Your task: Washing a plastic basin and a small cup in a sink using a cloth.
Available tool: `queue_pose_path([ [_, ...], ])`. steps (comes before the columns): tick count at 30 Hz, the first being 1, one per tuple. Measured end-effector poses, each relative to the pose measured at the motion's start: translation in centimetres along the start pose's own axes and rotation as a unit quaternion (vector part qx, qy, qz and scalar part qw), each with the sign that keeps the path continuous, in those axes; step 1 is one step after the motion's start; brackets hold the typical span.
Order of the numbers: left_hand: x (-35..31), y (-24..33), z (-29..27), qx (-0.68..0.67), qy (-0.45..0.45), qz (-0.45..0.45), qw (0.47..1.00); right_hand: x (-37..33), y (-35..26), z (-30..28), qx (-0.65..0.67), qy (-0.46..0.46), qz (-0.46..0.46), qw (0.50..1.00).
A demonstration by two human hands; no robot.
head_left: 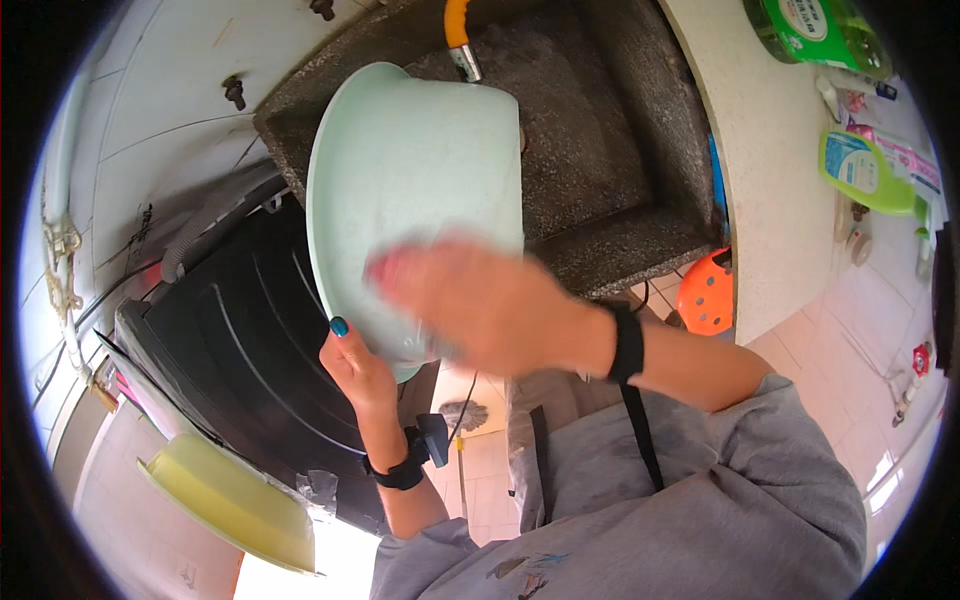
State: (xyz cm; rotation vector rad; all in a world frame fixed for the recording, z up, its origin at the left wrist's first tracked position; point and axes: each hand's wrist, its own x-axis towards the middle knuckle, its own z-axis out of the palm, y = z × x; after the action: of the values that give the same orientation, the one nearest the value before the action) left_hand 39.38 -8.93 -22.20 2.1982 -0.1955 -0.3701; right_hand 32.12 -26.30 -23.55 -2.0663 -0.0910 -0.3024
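A pale green plastic basin (420, 150) is tipped on its side above the near left part of the dark stone sink (600, 130), its rim toward the left and its outer wall toward me. My left hand (358, 368) grips the basin at its near rim, thumb with a dark teal nail outside; the other fingers are hidden behind it. Across the basin's outer wall lies my right hand (490, 305), smeared by motion. Something pinkish red shows at its fingertips, too blurred to tell whether it is a held thing or the fingers.
An orange-sleeved faucet (457, 30) reaches over the sink. A black-topped appliance (240, 330) stands at left, with a yellow basin (235, 500) nearer me. On the right are a pale ledge (770, 180), green bottles (865, 170) and an orange perforated item (707, 292).
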Motion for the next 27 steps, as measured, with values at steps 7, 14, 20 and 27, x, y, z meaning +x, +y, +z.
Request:
queue_pose_path([
  [7,-0.3,1.1,0.7,-0.03,-0.018,0.0,0.999,2.6,4.6,-2.4,-0.12,0.135,0.14,0.973],
  [14,-5.2,-4.0,1.7,-0.032,0.077,0.023,0.996,2.3,6.1,-2.4,-0.069,0.12,0.145,0.98],
  [20,-4.8,-0.4,0.5,-0.011,0.054,-0.049,0.997,2.6,6.9,-2.3,-0.022,0.129,0.2,0.971],
  [27,1.8,3.8,0.1,0.018,-0.096,-0.089,0.991,1.5,0.8,1.0,-0.041,0.002,-0.08,0.996],
])
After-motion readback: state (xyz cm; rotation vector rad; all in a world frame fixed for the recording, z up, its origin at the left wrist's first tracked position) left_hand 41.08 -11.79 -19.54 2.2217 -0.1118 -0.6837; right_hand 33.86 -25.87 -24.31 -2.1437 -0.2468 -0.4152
